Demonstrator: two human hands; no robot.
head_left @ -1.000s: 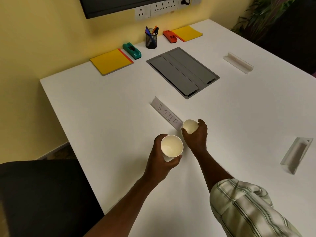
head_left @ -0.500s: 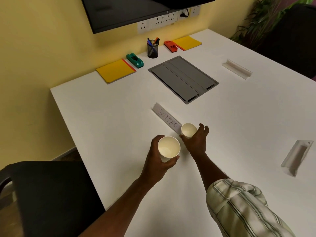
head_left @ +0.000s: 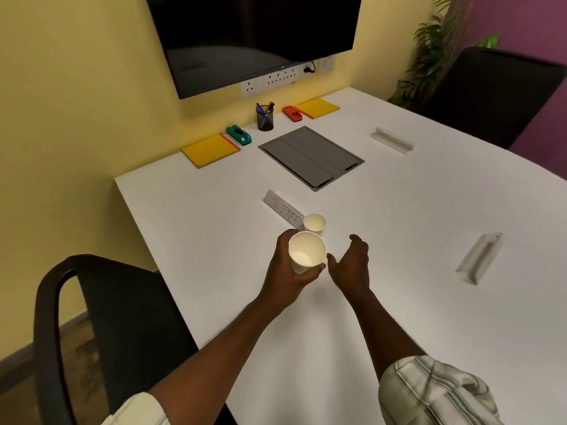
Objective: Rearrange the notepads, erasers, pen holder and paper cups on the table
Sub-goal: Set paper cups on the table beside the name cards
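Observation:
My left hand (head_left: 287, 268) grips a white paper cup (head_left: 306, 251) above the white table (head_left: 399, 240). A second paper cup (head_left: 314, 223) stands upright on the table beside a name card reading BUTTER (head_left: 283, 209). My right hand (head_left: 352, 263) hovers open just right of the held cup, apart from both cups. Along the far edge lie a yellow notepad (head_left: 210, 150), a green eraser (head_left: 238, 134), a black mesh pen holder (head_left: 265, 118) with pens, a red eraser (head_left: 292, 113) and another yellow notepad (head_left: 319, 107).
A grey cable hatch (head_left: 310, 156) is set in the table's middle. Two clear acrylic card stands (head_left: 392, 140) (head_left: 478, 257) lie at the right. A black chair (head_left: 101, 317) stands at the near left, another chair (head_left: 497, 93) and a plant at the far right. A wall screen (head_left: 257, 35) hangs behind.
My right hand has let go of the second cup, which now stands by the name card, and has drawn back towards me. The left hand keeps its cup.

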